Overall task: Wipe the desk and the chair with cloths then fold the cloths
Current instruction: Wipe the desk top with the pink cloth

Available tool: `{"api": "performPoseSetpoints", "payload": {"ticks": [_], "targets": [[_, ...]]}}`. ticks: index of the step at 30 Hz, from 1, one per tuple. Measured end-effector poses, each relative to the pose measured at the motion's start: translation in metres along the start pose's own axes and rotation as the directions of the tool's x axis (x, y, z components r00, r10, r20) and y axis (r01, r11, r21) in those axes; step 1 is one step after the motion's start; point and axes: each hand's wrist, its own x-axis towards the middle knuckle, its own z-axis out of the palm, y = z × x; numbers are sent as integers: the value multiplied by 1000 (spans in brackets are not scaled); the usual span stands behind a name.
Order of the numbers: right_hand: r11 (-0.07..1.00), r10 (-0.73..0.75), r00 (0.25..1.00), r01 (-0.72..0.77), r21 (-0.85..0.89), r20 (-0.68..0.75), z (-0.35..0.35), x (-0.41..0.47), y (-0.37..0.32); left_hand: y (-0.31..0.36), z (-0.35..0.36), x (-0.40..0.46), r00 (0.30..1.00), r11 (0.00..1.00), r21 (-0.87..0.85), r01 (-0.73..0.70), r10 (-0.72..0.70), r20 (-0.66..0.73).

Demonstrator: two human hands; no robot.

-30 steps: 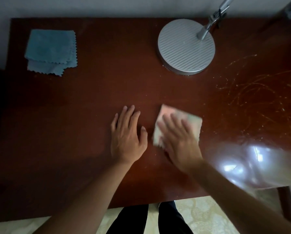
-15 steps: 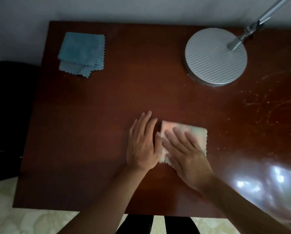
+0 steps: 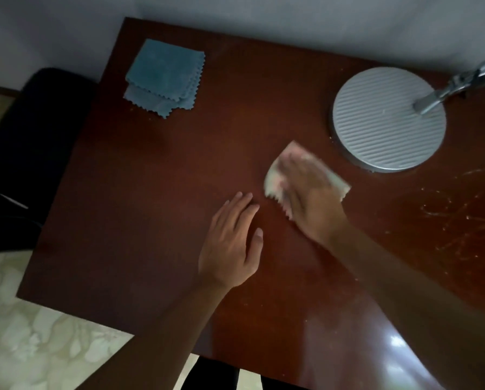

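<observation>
A dark red-brown desk (image 3: 151,220) fills the view. My right hand (image 3: 310,198) lies flat on a folded pale pinkish cloth (image 3: 275,178) in the middle of the desk, blurred with motion, covering most of it. My left hand (image 3: 231,243) rests flat on the wood just left of the cloth, fingers together, holding nothing. A folded blue cloth (image 3: 164,76) with zigzag edges lies at the far left corner of the desk. A dark chair (image 3: 24,153) stands to the left of the desk.
A round grey ribbed lamp base (image 3: 387,122) with a metal arm sits at the far right. Fine scratches or dust streaks (image 3: 460,218) mark the right side of the desk. A wall runs behind the desk; pale patterned floor shows at lower left.
My right hand has slid the pale cloth away from me and to the right, toward the lamp base, apart from my left hand. The view has shifted left, showing more of the chair.
</observation>
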Motion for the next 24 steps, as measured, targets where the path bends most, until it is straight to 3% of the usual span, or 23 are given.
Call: {"api": "performPoseSetpoints", "payload": {"ticks": [3, 9, 12, 15, 17, 19, 24], "targets": [[991, -132, 991, 130, 39, 38, -5, -53, -15, 1, 0, -1, 1000, 1000, 2, 3, -3, -23], [996, 85, 995, -84, 15, -52, -10, 37, 18, 4, 2, 0, 996, 998, -13, 56, -57, -66], [998, -28, 999, 26, 49, 26, 5, 53, -4, 3, 2, -3, 988, 995, -55, 85, -91, -123], [973, -210, 974, 199, 113, 88, 11, -2, -33, 3, 1, -5, 978, 981, -139, 133, -153, -141], [949, -259, 956, 226, 219, 136, 4, -33, -44, 1, -3, -12, 963, 962, -188, 200, -228, -143], [944, -214, 969, 173, 282, 121, -5, -28, -38, 2, -6, -23, 943, 946, -221, 235, -278, -185], [991, -110, 991, 103, 86, 77, 1, 43, -26, -22, -22, -67, 926, 953, -143, 267, -295, -236]]}}
